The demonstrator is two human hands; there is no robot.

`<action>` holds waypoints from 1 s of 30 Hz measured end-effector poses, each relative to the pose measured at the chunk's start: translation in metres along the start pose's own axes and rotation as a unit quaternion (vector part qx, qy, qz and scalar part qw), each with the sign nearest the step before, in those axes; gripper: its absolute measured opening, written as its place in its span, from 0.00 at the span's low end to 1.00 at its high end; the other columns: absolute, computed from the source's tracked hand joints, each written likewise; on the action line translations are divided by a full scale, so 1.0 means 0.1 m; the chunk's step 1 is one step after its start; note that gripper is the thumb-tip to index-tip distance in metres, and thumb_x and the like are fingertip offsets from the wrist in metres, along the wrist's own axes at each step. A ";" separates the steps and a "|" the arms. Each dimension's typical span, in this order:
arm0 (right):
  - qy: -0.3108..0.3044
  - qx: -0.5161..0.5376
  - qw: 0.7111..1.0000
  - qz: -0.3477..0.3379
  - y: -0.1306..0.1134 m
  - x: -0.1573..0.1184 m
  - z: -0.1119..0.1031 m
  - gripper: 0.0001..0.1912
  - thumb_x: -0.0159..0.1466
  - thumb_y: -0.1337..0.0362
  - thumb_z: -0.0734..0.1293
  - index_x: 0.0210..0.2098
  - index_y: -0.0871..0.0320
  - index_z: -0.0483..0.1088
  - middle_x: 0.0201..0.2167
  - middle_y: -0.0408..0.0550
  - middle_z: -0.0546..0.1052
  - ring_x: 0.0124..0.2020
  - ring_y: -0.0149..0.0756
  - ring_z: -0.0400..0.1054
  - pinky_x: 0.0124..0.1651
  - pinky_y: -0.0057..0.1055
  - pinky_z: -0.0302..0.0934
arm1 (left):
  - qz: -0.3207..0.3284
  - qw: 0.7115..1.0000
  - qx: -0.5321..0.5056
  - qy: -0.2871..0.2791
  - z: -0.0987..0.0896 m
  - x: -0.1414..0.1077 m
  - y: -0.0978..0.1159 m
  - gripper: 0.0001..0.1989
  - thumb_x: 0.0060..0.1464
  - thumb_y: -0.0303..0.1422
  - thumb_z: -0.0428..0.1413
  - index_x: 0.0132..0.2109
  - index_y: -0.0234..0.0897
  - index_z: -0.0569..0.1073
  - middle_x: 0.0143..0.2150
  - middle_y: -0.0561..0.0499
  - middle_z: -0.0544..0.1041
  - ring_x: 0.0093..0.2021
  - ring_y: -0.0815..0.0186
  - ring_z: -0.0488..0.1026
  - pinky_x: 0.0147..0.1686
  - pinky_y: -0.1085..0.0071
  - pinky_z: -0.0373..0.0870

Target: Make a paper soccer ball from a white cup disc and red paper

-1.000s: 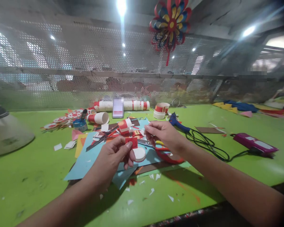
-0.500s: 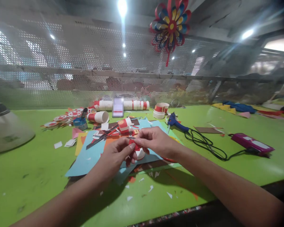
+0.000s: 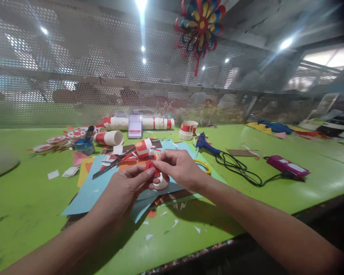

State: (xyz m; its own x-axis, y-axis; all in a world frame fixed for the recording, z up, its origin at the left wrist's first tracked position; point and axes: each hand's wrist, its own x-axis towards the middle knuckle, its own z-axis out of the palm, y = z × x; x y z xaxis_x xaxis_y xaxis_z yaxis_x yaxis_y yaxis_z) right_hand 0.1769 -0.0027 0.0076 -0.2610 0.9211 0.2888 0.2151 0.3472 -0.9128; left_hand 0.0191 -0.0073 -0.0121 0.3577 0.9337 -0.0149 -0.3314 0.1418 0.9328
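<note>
Between my two hands is a small red paper piece (image 3: 150,166). My left hand (image 3: 133,179) pinches it from the left, thumb on top. My right hand (image 3: 176,168) has its fingertips closed on the piece's right side. Just beneath them a white paper cup part (image 3: 161,182) with a red rim rests on light blue paper sheets (image 3: 84,196), partly hidden by my fingers. A red and white paper cup (image 3: 143,148) lies tilted behind my hands. Scissors with dark blades (image 3: 110,168) lie left of it, and a yellow handle loop (image 3: 204,167) shows beside my right wrist.
A blue glue gun (image 3: 206,145) with a black cord lies at right, near a purple box (image 3: 288,167). Behind are a phone (image 3: 135,126), a long roll of stacked cups (image 3: 157,123), cup rings (image 3: 186,130) and a blue jar (image 3: 84,146). Paper scraps (image 3: 70,171) litter the green table (image 3: 31,214).
The whole scene has shifted left and slightly up as my head turned. Both hands stay together on the red paper piece, whose flat face now shows more between my fingers.
</note>
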 end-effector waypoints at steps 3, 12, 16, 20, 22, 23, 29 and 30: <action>0.008 0.009 1.000 -0.007 0.00 0.00 0.04 0.08 0.61 0.63 0.65 0.27 0.58 0.66 0.18 0.38 0.67 0.19 0.27 0.62 0.24 0.27 0.59 | 0.019 1.000 0.006 -0.006 -0.03 0.01 0.00 0.04 0.48 0.29 0.65 0.32 0.33 0.79 0.29 0.51 0.78 0.29 0.72 0.73 0.31 0.78 0.70; 0.000 -0.289 0.957 0.032 0.05 -0.14 -0.82 0.16 0.67 0.56 0.59 0.31 0.61 0.69 0.22 0.44 0.70 0.22 0.31 0.65 0.29 0.32 0.63 | 0.060 0.996 0.059 0.039 -0.13 0.07 0.04 0.07 0.45 0.32 0.67 0.29 0.34 0.78 0.27 0.52 0.77 0.28 0.71 0.71 0.30 0.76 0.68; -0.058 -0.429 0.901 0.031 0.18 -0.36 -1.04 0.09 0.61 0.64 0.66 0.40 0.61 0.74 0.34 0.53 0.74 0.35 0.41 0.66 0.39 0.36 0.59 | 0.063 0.995 0.068 0.031 -0.16 0.09 0.01 0.07 0.45 0.33 0.66 0.28 0.35 0.77 0.27 0.52 0.78 0.29 0.71 0.72 0.30 0.76 0.67; -0.141 -0.493 0.858 0.028 0.28 -0.39 -0.93 0.24 0.58 0.75 0.64 0.54 0.54 0.69 0.42 0.54 0.72 0.43 0.43 0.65 0.42 0.33 0.56 | 0.058 0.995 0.069 0.032 -0.16 0.08 0.00 0.07 0.45 0.33 0.67 0.30 0.35 0.78 0.28 0.52 0.78 0.28 0.71 0.72 0.31 0.75 0.67; -0.166 -0.511 0.843 0.036 0.32 -0.33 -0.90 0.28 0.58 0.75 0.63 0.57 0.51 0.66 0.40 0.53 0.72 0.38 0.41 0.65 0.36 0.31 0.55 | 0.054 0.997 0.053 0.032 -0.15 0.07 0.02 0.08 0.44 0.34 0.67 0.29 0.34 0.77 0.27 0.52 0.78 0.28 0.70 0.72 0.30 0.75 0.66; -0.176 -0.518 0.836 0.040 0.34 -0.30 -0.90 0.29 0.58 0.74 0.63 0.58 0.50 0.65 0.40 0.53 0.72 0.37 0.41 0.66 0.34 0.30 0.54 | 0.055 0.997 0.042 0.033 -0.15 0.07 0.04 0.09 0.43 0.34 0.67 0.28 0.34 0.77 0.26 0.52 0.77 0.28 0.70 0.73 0.30 0.75 0.66; -0.156 -0.546 0.822 0.047 0.44 -0.19 -0.96 0.31 0.58 0.70 0.64 0.60 0.51 0.61 0.43 0.55 0.72 0.43 0.48 0.68 0.38 0.33 0.58 | 0.085 0.995 0.009 0.055 -0.11 0.03 0.17 0.09 0.42 0.34 0.68 0.27 0.34 0.76 0.26 0.52 0.78 0.28 0.71 0.72 0.30 0.76 0.66; -0.145 -0.549 0.822 0.045 0.43 -0.20 -0.96 0.28 0.60 0.69 0.63 0.60 0.52 0.62 0.43 0.55 0.72 0.43 0.49 0.68 0.40 0.35 0.59 | 0.087 0.995 0.004 0.058 -0.10 0.03 0.19 0.10 0.42 0.34 0.68 0.27 0.34 0.76 0.26 0.52 0.77 0.28 0.71 0.72 0.30 0.76 0.66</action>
State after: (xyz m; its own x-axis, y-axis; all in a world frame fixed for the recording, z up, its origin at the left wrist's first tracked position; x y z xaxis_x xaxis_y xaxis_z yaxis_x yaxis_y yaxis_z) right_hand 0.2818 0.0106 -0.0102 -0.3768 0.9263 0.0070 0.9238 0.3763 -0.0704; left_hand 0.0049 0.0015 0.0022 0.1921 0.9757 0.1058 -0.3724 -0.0273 0.9277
